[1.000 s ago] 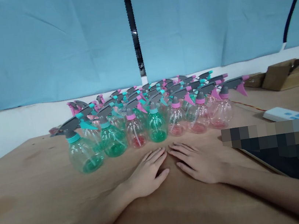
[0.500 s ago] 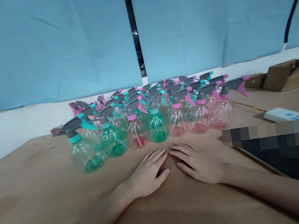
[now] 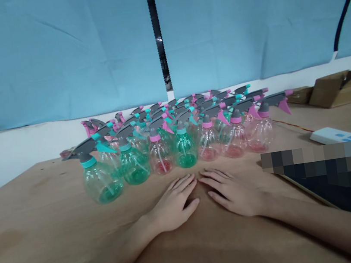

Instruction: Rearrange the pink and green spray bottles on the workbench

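My left hand (image 3: 178, 203) lies flat on the wooden table (image 3: 65, 251), palm down, fingers stretched out, holding nothing. Beside it my right hand (image 3: 232, 191) rests the same way, and the fingertips of the two hands almost meet. Just beyond them stand several round spray bottles in close rows. A green spray bottle (image 3: 185, 149) with a turquoise collar is nearest the fingertips. To its left is a clear pink one (image 3: 161, 156), to its right another pink spray bottle (image 3: 209, 144). The front-left green spray bottle (image 3: 102, 181) sits closest to me. Bottles behind are partly hidden.
An open cardboard box (image 3: 336, 90) lies at the back right. A white power strip (image 3: 332, 134) with a thin wire is in front of it. A dark flat panel (image 3: 338, 195) lies at right, partly pixelated. Blue sheeting (image 3: 86, 52) covers the wall behind.
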The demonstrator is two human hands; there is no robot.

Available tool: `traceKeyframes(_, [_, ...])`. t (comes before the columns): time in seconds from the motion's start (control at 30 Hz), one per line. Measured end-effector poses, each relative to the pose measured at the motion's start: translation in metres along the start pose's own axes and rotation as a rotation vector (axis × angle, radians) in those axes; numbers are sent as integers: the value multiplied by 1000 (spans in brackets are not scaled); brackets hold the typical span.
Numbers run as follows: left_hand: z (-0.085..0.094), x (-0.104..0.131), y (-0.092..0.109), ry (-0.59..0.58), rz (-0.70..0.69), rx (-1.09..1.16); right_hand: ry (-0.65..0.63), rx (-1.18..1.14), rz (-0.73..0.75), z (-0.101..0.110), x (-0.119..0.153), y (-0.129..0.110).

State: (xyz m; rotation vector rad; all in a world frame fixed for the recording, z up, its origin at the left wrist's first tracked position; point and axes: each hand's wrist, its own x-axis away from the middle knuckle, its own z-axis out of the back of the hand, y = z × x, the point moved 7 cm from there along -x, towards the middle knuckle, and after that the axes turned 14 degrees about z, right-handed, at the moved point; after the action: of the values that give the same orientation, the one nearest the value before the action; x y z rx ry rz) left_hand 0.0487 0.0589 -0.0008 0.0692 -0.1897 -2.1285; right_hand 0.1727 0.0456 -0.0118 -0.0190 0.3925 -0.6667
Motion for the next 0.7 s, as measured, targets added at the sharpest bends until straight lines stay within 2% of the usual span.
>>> traceKeyframes(0.27, [-1,0,-1,14,-19,-7,-15,14,0,-1,0,1])
traceKeyframes(0.37, [1,0,0,79,-55,-26,-1,11,2,-1,0,0])
traceKeyframes(0.43, [10,2,6,147,-118,-56,6,7,2,0,0,-1])
traceKeyframes(0.5, [35,5,14,264,-183,-70,4,-1,-10,1,-1,-1])
traceKeyframes(0.53, [55,5,17,347,-203,-62,-1,-6,-17,2,-1,-1])
traceKeyframes(0.6, [107,1,15,557,-200,-21,-16,-20,-29,2,-1,-2])
traceKeyframes(0.63, [137,-4,9,652,-160,-1,-21,-28,-33,2,-2,-2])
traceKeyframes(0.7, [192,-28,-15,760,-15,-22,-17,-41,-41,3,-2,-2])
